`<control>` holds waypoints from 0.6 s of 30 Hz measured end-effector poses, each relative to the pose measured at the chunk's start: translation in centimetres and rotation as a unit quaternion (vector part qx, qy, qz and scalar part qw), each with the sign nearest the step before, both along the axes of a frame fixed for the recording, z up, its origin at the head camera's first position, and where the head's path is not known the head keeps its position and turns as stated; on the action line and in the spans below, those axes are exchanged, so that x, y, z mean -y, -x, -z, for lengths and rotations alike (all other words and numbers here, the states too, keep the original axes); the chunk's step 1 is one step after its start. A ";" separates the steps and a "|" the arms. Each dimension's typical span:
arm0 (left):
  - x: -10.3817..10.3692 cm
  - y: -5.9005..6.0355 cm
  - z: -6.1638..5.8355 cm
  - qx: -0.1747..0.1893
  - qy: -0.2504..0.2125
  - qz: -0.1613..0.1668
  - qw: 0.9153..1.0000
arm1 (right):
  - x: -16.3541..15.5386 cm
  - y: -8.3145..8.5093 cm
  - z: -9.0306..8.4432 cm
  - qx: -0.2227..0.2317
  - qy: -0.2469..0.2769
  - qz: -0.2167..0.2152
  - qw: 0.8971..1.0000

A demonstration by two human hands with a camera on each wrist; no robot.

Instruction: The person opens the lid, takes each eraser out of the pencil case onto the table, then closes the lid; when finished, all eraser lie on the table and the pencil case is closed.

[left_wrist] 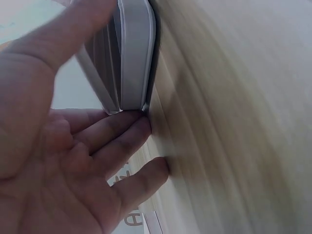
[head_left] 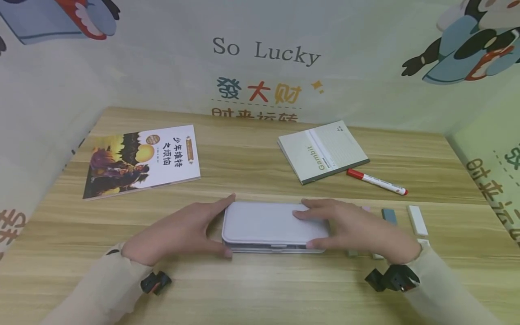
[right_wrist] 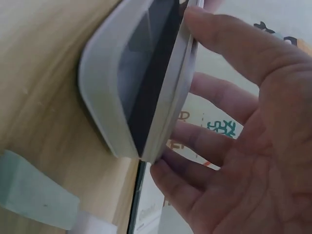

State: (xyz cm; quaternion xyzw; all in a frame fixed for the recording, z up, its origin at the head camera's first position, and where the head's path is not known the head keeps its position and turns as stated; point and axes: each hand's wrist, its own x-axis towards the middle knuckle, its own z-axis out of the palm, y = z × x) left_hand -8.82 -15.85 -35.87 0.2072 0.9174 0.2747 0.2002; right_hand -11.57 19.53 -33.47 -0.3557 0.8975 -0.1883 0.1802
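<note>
A white hinged pencil case [head_left: 260, 223] lies on the table between both hands, its lid on top. A narrow gap shows between lid and base in both wrist views. My left hand [head_left: 183, 232] holds the left end, thumb near the front corner and fingers [left_wrist: 122, 141] at the hinge side. My right hand [head_left: 357, 228] grips the lid [right_wrist: 170, 97] near its right end, with the thumb [right_wrist: 229, 41] at the front edge and the other fingers over the top and toward the back. The inside of the case is mostly hidden.
Beside and under the right forearm lie several small blocks, including a blue-grey one [head_left: 389, 215] and a white one [head_left: 417, 220]. A notebook [head_left: 325, 151] and a red-capped marker [head_left: 378, 181] lie behind at right. An illustrated book [head_left: 142, 160] sits back left.
</note>
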 end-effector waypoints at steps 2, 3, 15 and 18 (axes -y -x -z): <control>0.0 0.1 0.1 0.000 0.008 0.001 1.000 | 0.0 -0.3 0.2 -0.017 -0.005 0.001 1.000; 0.0 0.1 0.2 0.000 0.010 0.001 1.000 | 0.0 -0.4 0.3 -0.026 -0.006 -0.001 1.000; -0.4 -0.1 0.1 -0.020 0.005 -0.002 1.000 | 0.5 -1.2 0.8 -0.067 -0.016 0.007 0.998; -0.6 -0.2 -0.1 -0.017 0.009 -0.007 1.000 | 0.6 -1.4 0.7 -0.078 -0.017 0.005 0.997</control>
